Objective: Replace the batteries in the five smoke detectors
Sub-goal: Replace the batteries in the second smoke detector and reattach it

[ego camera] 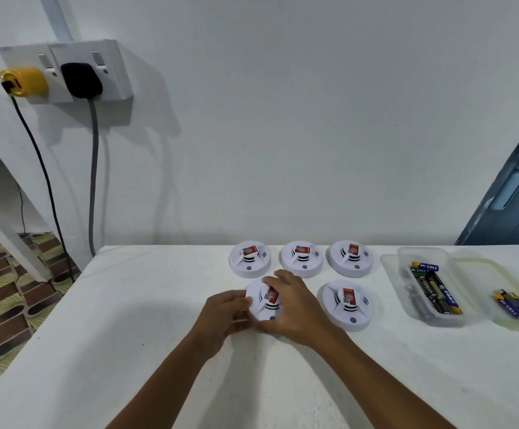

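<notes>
Several round white smoke detectors with red labels lie on the white table (128,335). Three form a back row: left (249,259), middle (302,258), right (350,257). A fourth (348,305) lies in front at the right. The front-left detector (262,303) is held between both hands: my left hand (224,314) grips its left edge, and my right hand (295,308) curls over its right side and top. A clear plastic box (422,258) at the right holds several batteries (434,289). More batteries (518,306) lie in its lid (481,267).
The table stands against a white wall. A wall socket (66,69) at upper left carries a yellow plug and a black plug, with cables hanging past the table's left edge. Patterned floor shows at the left. A blue door (511,196) stands at the right.
</notes>
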The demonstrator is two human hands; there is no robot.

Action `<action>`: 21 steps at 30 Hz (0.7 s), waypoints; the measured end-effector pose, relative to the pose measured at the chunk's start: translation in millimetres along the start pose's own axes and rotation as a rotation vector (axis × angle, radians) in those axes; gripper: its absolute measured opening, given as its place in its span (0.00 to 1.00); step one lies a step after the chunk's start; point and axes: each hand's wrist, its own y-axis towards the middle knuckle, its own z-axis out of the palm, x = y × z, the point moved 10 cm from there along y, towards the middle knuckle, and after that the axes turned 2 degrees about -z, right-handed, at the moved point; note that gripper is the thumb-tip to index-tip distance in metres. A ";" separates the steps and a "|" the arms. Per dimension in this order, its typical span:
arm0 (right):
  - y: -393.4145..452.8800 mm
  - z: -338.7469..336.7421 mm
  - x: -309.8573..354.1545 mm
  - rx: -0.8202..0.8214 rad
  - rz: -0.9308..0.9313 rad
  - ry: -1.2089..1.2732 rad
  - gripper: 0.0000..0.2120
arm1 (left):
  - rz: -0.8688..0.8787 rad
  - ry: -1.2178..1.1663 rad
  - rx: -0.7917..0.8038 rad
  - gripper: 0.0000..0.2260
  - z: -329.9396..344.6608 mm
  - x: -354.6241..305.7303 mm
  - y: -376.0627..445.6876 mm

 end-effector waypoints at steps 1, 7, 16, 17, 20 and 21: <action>1.8 1.9 -1.8 0.008 0.010 0.000 0.41 | 0.030 0.052 -0.077 0.11 -8.8 -5.2 2.6; 10.7 11.9 -16.0 0.050 0.063 -0.003 0.41 | 0.151 0.145 -0.217 0.11 -33.4 -33.5 13.1; 7.0 17.7 -20.6 0.096 0.068 0.002 0.47 | 0.379 0.449 -0.221 0.08 -12.9 -54.0 19.3; 5.8 9.0 -19.1 0.056 0.052 0.015 0.45 | 0.425 0.508 -0.205 0.09 -5.6 -56.1 17.7; 3.8 -31.3 -25.0 -0.086 0.048 0.063 0.30 | 0.579 0.705 -0.108 0.15 22.3 -62.4 12.0; 3.5 -42.5 -31.2 -0.092 0.061 0.017 0.27 | 0.633 0.798 -0.059 0.18 32.9 -63.7 10.4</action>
